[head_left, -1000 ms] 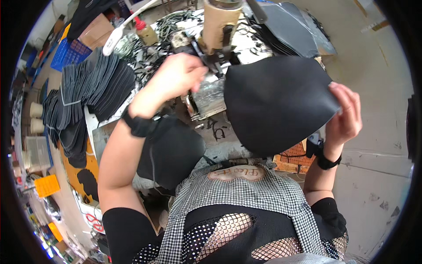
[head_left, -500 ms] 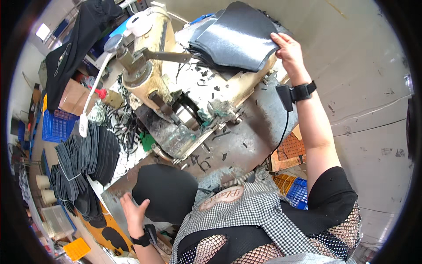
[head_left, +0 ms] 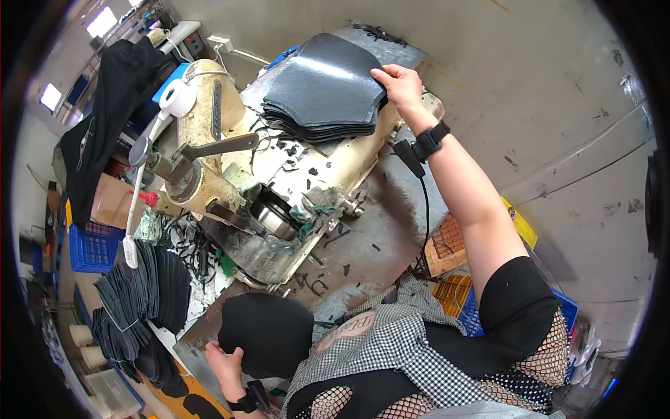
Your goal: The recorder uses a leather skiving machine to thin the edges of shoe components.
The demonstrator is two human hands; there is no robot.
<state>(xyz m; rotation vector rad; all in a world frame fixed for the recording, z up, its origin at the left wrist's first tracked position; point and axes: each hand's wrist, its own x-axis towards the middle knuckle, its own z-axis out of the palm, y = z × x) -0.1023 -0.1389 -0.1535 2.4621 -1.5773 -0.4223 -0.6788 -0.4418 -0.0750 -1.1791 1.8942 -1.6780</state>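
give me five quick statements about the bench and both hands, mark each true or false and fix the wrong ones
1. The right hand is at the right edge of the stack of black sheets. True.
2. The left hand is holding a bottle. False: it is at the edge of the single black piece near the apron.
3. The apron is plain red. False: it is black-and-white checked.
4. A long lever sticks out from the cream machine. True.
5. The right forearm is covered by a long sleeve. False: it is bare, with a black wristband.
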